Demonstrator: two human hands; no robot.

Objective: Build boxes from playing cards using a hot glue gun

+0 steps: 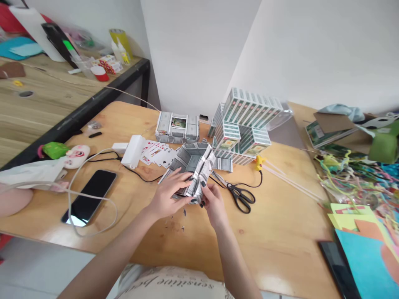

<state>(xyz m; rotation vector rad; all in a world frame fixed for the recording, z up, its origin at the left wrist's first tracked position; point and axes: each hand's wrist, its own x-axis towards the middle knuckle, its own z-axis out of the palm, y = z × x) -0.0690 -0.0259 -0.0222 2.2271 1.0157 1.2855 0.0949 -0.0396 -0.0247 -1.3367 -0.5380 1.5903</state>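
Note:
A box folded from playing cards [190, 160], grey-patterned and open at the top, is tilted between my two hands. My left hand [170, 192] lies over its near left wall, thumb below and fingers reaching over the rim. At the near right corner, my right hand [213, 203] pinches the wall's folded edge. A finished-looking card box [177, 128] with a picture on its top stands behind. Loose playing cards [160, 154] are spread to the left. Black-handled scissors [241, 197] lie to the right of my right hand, blades pointing toward the box.
Card packs [246, 124] are stacked at the back right, beside a yellow glue gun [259, 162] and clear glue sticks [293, 182]. A phone [90, 197], cables and a white power strip [133, 151] lie left. Coloured paper [364, 253] and craft scraps fill the right side.

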